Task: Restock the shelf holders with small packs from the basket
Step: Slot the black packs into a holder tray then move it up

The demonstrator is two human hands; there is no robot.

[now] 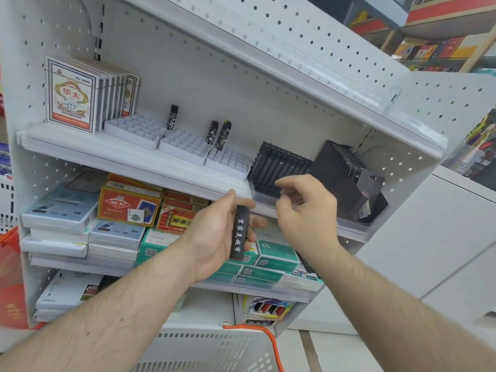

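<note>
left grip: left hand holds a slim black pack upright, thumb on one long side, fingers wrapped behind and showing past the other. White characters run down its face.
right grip: right hand holds nothing; fingers loosely curled, thumb and forefinger close together, hovering just in front of the black slotted holder.
pack position: in front of the shelf edge, just left of and below the black holder, not yet in any slot.
handling: looks rigid, light, smooth-skinned, so probably slippery. Judgement: pinch it on the long sides near the top end, so the bottom end is free to drop into a slot. Narrow slots will want it square on.
holders: black holder looks empty; a second black holder to its right sits tilted, with a clear hang-tab piece on it. Left of them, three white grid trays, only three packs standing in them.
basket: white slotted basket with an orange handle at the bottom of view; contents not visible.
shelf: white metal, pegboard back. Playing card boxes at far left of the same shelf.
below: stacked boxes, white, red and teal.
room: shop aisle, more stocked shelving in the upper right background, blurred.
</note>
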